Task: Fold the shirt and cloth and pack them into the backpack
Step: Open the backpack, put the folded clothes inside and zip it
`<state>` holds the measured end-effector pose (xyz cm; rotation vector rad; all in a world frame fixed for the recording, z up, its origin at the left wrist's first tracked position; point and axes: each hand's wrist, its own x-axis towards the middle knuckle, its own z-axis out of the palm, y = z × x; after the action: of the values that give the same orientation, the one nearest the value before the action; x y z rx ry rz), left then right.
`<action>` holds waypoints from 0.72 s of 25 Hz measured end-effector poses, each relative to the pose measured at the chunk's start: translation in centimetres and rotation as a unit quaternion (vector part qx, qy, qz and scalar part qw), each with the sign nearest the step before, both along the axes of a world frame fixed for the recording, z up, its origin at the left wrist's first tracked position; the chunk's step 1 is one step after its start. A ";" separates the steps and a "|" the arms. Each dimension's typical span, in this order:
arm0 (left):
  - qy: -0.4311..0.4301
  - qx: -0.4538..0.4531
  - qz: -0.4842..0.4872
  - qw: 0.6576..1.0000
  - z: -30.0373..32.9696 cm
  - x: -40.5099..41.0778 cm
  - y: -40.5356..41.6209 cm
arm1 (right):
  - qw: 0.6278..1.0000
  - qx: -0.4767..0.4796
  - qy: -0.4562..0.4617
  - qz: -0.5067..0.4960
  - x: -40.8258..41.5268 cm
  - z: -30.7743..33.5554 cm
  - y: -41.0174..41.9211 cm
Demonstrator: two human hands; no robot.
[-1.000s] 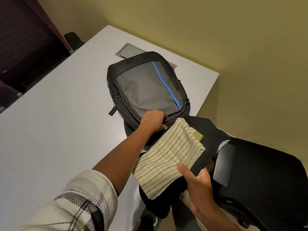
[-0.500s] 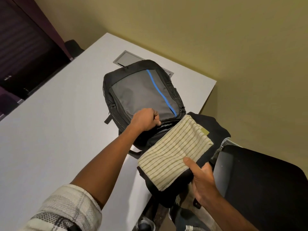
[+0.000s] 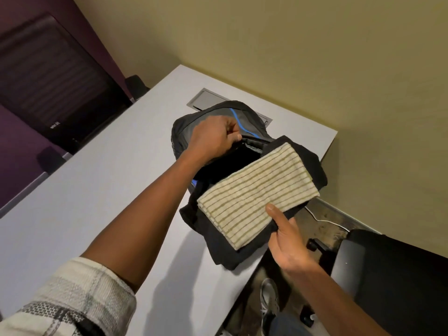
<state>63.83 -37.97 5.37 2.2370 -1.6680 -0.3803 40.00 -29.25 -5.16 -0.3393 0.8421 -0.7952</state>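
Note:
A black and grey backpack with a blue stripe lies on the white table. My left hand grips the edge of its front flap and holds it up, so the dark inside shows. My right hand holds a folded stack: a cream cloth with green stripes lying on top of a folded black shirt. The stack hovers at the bag's mouth, its far end over the opening, thumb on the cloth.
A grey cable hatch is set in the table behind the bag. A black chair stands at the right, beside the table's edge. My shoe and the floor show below. Dark screen and chairs at far left.
My left hand has lifted the backpack flap wider, opening the compartment. My right hand has carried the folded stack up and forward to the bag's mouth.

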 end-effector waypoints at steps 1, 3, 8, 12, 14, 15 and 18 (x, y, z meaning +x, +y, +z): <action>-0.012 -0.017 0.008 1.000 0.9 0.3 -0.4 | 1.000 0.014 0.025 -0.005 0.8 -0.9 -0.5; -0.037 -0.045 0.025 0.998 2.6 1.2 -1.4 | 0.990 0.047 0.131 -0.013 1.9 -3.7 -0.9; -0.065 -0.042 0.017 0.997 3.8 2.2 -2.5 | 0.961 0.038 0.272 -0.018 2.4 -7.1 -1.0; -0.052 -0.030 -0.012 0.998 3.5 2.1 -2.1 | 0.980 0.068 0.180 -0.060 3.6 -5.1 -1.9; -0.055 -0.026 -0.017 0.998 3.7 2.2 -2.0 | 0.987 0.078 0.122 -0.075 5.0 -4.0 -3.1; -0.059 -0.025 -0.018 0.998 3.8 2.3 -1.8 | 0.988 0.086 0.094 -0.083 6.1 -3.4 -3.9; -0.070 -0.036 -0.024 0.997 4.3 2.0 -1.6 | 0.986 0.113 0.022 -0.121 10.0 -1.7 -6.6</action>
<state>65.79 -39.54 9.67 2.2194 -1.7783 -0.1745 49.96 -35.89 -6.85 -0.0538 1.0175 -0.9089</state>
